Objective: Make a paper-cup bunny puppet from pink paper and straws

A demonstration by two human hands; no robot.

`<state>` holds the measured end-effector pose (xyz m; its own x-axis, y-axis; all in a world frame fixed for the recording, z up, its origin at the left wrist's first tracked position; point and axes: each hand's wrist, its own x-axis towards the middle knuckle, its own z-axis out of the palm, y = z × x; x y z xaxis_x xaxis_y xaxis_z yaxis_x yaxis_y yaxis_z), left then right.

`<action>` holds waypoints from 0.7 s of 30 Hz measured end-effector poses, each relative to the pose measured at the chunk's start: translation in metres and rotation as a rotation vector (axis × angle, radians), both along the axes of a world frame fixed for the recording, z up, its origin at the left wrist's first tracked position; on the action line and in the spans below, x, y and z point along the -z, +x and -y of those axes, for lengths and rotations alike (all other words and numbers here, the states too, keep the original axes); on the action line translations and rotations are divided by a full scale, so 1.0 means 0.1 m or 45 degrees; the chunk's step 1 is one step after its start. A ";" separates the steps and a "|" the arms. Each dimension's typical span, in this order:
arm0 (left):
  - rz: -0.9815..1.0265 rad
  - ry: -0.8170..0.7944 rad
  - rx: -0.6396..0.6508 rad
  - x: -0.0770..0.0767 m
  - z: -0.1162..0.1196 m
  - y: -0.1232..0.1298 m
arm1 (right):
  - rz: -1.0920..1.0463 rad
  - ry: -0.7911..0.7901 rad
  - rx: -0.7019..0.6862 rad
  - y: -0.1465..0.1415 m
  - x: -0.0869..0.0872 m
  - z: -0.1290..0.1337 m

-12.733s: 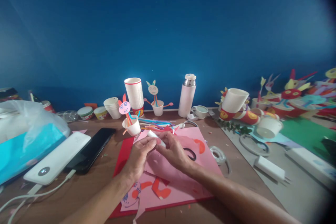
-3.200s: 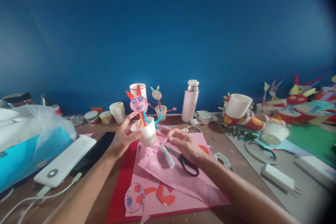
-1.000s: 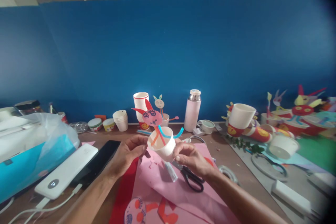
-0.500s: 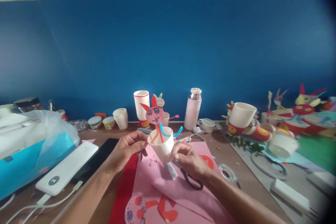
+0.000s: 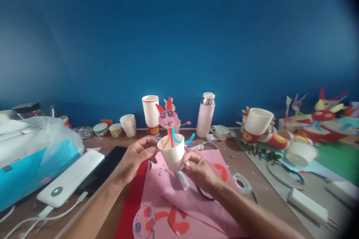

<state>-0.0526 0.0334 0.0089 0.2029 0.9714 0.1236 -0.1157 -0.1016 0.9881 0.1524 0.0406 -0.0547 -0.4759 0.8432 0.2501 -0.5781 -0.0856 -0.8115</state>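
Observation:
A white paper cup (image 5: 173, 157) is held upright above pink paper. From it rises a pink paper cat head (image 5: 168, 118) with red ears and a drawn face, on orange, red and blue strips; one blue strip bends out to the right. My left hand (image 5: 141, 158) is at the cup's left side, thumb and fingers closed near the rim; what its fingertips grip is too small to make out. My right hand (image 5: 200, 168) pinches the lower right side of the cup.
Pink sheets (image 5: 193, 203) with red cutouts lie in front. To the left are a white power bank (image 5: 71, 177) and a black phone (image 5: 101, 170). Behind stand stacked cups (image 5: 150, 114) and a pink bottle (image 5: 205, 117). Cup figures (image 5: 322, 119) crowd the right side.
The cat head has swung slightly right and up and stands straighter over the cup. Both hands stay at the cup, nearly in place. The view has shifted slightly.

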 end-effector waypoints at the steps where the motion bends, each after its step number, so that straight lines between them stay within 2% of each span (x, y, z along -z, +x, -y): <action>1: 0.018 -0.004 -0.006 0.00 -0.01 -0.01 | 0.006 0.002 -0.001 0.00 0.00 0.00; 9: -0.065 0.014 -0.175 -0.03 -0.01 -0.01 | 0.207 0.092 -0.064 -0.02 0.08 0.05; 17: -0.173 -0.047 -0.156 -0.06 0.03 0.02 | 0.243 0.119 -0.150 -0.05 0.13 0.06; 21: -0.193 -0.041 -0.082 -0.08 0.04 0.03 | 0.238 0.126 -0.167 -0.05 0.11 0.07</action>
<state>-0.0500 0.0297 0.0164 0.1543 0.9859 0.0646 0.0404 -0.0716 0.9966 0.1470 0.0340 -0.0662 -0.6254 0.7468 0.2259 -0.4066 -0.0648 -0.9113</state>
